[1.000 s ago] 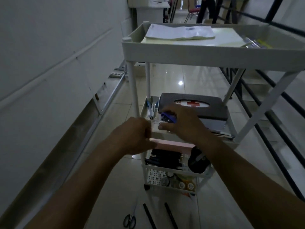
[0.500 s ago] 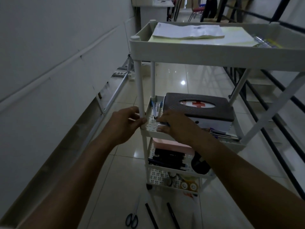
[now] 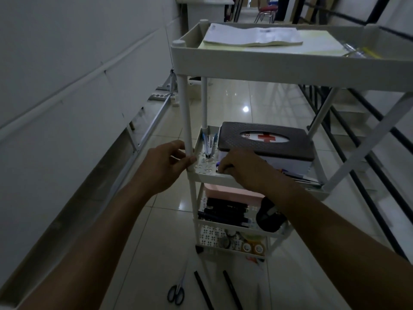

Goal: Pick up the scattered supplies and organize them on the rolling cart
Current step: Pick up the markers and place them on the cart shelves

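Observation:
A white rolling cart point(image 3: 257, 63) with several tiers stands in front of me. My left hand point(image 3: 166, 163) grips its front-left post at the second tier. My right hand point(image 3: 241, 168) rests on that tier, fingers curled over a small blue object point(image 3: 218, 163) that is mostly hidden. Beside it sit a first-aid box point(image 3: 266, 142) with a dark lid and a blue-handled tool point(image 3: 209, 143). On the floor lie scissors point(image 3: 177, 291) and two black pens point(image 3: 203, 289).
Papers point(image 3: 252, 35) lie on the top tier. Lower tiers hold a pink tray point(image 3: 230, 191), dark markers point(image 3: 223, 212), a black round item point(image 3: 269, 217) and tape rolls point(image 3: 252, 247). A wall runs along the left; black railings stand to the right.
My left hand moved from in front of the cart to grip the post. My right hand lowered the blue object onto the second tier.

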